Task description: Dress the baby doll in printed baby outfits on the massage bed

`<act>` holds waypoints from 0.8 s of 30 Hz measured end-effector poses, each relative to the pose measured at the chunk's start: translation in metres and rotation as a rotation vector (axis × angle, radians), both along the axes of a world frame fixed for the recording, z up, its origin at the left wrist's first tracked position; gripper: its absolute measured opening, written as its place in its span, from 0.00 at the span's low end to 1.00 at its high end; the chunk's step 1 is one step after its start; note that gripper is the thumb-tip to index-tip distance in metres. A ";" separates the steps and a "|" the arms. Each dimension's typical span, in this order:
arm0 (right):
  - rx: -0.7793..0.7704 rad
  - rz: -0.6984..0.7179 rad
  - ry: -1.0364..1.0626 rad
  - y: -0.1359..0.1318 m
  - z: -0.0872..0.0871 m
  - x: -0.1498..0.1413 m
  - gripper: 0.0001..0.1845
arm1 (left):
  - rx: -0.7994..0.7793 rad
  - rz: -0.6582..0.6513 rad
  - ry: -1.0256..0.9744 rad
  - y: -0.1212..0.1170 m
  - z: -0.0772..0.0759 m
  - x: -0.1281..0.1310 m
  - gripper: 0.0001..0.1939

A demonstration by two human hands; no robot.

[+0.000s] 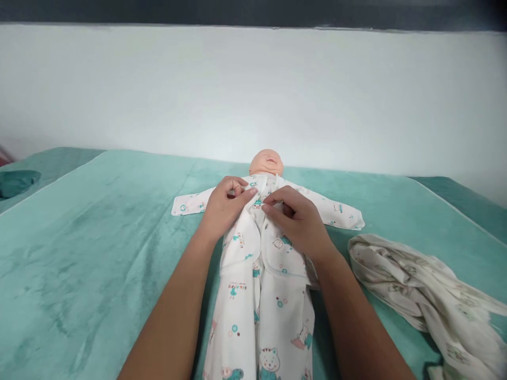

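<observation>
A white, cotton-looking baby garment with small coloured cartoon prints and pale trim (281, 258) lies around a peach-coloured, smooth-headed baby doll (266, 161), face up on a teal, velvety cover (99, 253), its long sleeves spread to both sides and its front edges running down the middle. The cloth looks thin, light and limp, so it should fold and crease at a touch rather than hold a shape; it is unlikely to slip or break, though a careless tug could drag the doll along. The trimmed front edges seem the surest place to take hold, in a fingertip pinch. The left hand (226, 207) lies at the upper chest, thumb straight along the edge near the collar and fingers curled; whether it grips the cloth I cannot tell. The right hand (296, 216) faces it, bent at the wrist, thumb and forefinger drawn together and apparently pinching the cloth at mid-chest. Both forearms reach forward on either side of the garment. A crumpled cream patterned cloth (431, 295) lies beyond the right forearm
</observation>
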State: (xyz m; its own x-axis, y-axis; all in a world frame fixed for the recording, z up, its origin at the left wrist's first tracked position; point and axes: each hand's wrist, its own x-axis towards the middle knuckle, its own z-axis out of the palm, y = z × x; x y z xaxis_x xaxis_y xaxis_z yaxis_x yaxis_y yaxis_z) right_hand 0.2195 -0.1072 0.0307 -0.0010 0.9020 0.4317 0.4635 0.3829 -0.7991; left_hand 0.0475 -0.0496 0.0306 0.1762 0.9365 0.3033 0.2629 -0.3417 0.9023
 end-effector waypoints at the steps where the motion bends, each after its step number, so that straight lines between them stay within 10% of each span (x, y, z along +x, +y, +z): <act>1: 0.039 0.017 -0.049 0.000 0.000 -0.002 0.04 | 0.011 0.000 0.048 0.000 0.000 0.001 0.13; 10: 0.083 -0.109 -0.207 0.000 -0.005 -0.007 0.24 | 0.025 -0.157 0.185 -0.008 0.011 -0.005 0.04; 18: -0.074 -0.661 -0.152 0.001 -0.006 0.052 0.31 | -0.106 0.405 -0.070 0.016 0.002 -0.034 0.09; 24: -0.051 -0.659 -0.294 0.006 -0.010 0.067 0.14 | -0.087 0.317 0.147 0.013 -0.005 -0.020 0.13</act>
